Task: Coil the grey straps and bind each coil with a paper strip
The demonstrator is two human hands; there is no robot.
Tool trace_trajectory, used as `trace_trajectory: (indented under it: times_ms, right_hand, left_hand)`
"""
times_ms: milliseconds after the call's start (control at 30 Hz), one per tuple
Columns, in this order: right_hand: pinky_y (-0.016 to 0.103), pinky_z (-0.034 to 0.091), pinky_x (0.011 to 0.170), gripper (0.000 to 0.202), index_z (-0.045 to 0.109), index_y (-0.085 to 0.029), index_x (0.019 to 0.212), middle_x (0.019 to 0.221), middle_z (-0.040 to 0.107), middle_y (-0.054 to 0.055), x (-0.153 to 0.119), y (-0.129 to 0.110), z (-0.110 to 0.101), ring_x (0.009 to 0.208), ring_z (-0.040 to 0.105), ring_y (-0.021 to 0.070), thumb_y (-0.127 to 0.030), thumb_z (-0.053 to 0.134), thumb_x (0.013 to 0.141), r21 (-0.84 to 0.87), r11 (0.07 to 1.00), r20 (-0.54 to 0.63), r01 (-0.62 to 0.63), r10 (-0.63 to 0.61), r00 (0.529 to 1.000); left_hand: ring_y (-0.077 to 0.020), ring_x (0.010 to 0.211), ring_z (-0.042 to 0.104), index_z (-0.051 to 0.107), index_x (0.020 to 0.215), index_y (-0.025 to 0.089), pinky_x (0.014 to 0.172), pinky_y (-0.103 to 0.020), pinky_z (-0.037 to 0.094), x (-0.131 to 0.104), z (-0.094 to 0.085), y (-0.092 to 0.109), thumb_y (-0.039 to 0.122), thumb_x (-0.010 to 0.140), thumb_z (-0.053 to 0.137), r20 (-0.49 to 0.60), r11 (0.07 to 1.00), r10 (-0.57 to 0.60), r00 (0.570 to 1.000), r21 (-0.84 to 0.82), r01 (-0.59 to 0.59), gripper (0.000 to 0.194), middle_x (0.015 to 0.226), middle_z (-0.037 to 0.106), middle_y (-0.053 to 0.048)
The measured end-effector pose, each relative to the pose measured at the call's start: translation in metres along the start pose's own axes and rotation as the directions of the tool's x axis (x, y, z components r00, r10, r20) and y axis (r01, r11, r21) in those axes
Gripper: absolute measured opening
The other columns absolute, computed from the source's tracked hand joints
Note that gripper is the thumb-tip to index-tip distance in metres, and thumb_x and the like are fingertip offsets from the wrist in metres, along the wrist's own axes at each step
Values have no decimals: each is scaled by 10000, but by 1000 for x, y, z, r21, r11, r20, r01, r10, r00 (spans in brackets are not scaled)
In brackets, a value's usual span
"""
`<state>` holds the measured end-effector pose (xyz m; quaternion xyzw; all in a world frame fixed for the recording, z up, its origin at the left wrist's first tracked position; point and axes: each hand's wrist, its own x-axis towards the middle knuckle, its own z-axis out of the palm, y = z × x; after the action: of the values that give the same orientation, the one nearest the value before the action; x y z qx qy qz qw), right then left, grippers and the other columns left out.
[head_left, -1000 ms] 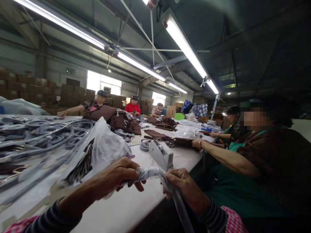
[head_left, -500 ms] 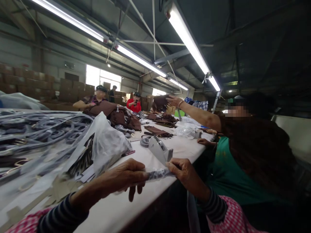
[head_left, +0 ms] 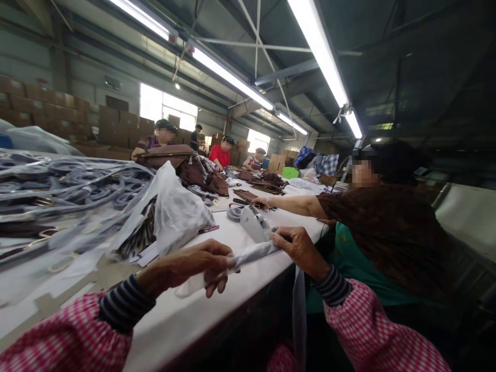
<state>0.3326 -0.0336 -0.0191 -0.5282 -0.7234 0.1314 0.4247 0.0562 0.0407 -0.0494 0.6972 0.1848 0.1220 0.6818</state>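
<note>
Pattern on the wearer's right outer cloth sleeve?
Pink-and-white check on the right outer cloth sleeve; shows best in the head view.

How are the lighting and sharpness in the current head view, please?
Head view: tubes and windows burn out white; head view, upper right: deep shadow; head view, left: straps look smeared, while left hand and right hand are readable.

Left fingers (head_left: 219, 248) and right fingers (head_left: 284, 239) hold a translucent greyish strip (head_left: 256, 252).
</note>
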Motion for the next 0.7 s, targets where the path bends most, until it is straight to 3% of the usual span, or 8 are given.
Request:
trace_trajectory:
  times_ms: [200, 333, 533, 633, 700]
  right_hand:
    - [277, 279, 588, 479, 444, -198, 593, 625, 362, -36, 4, -2, 0, 628, 334, 123, -487, 582, 949, -36, 999, 40, 36, -34, 999]
    - [281, 278, 598, 474, 424, -204, 590, 626, 350, -39, 1, -3, 0, 630, 331, 125, -476, 579, 945, -33, 999, 38, 18, -17, 999]
    - [281, 308, 614, 522, 477, -192, 567, 607, 377, -41, -3, -8, -3, 621, 357, 125, -548, 647, 908, 67, 998, 36, -21, 19, 999]
    - [266, 344, 609, 375, 689, -164, 871, 681, 507, -34, -9, -10, -8, 649, 431, 135, -521, 789, 816, 193, 979, 141, -66, 38, 989]
    - [252, 369, 607, 505, 681, -186, 1143, 751, 558, -36, -13, -9, -10, 667, 466, 138, -464, 863, 763, 225, 971, 168, -78, 40, 985]
  left_hand:
    - [-83, 401, 518, 708, 826, 107, 412, -193, 313, 13, 13, -12, 497, 844, 738, -74, 998, -3, 997, -57, -1, 391, 605, 702, -55]
    - [-78, 435, 516, 715, 827, 102, 439, -203, 304, 14, 23, -10, 451, 833, 757, -105, 993, 39, 994, -107, -50, 352, 648, 713, -63]
    - [-64, 422, 370, 675, 746, 116, 447, -223, 194, 15, 31, -2, 486, 802, 771, -196, 987, 64, 978, -135, -91, 387, 488, 573, 3]
    - [-69, 427, 369, 663, 740, 125, 443, -230, 182, 14, 27, 3, 514, 813, 754, -235, 985, 112, 966, -105, -140, 406, 485, 572, -1]
    - [-62, 407, 351, 654, 739, 129, 431, -231, 166, 12, 24, 7, 509, 816, 751, -259, 978, 139, 956, -118, -174, 400, 484, 575, -1]
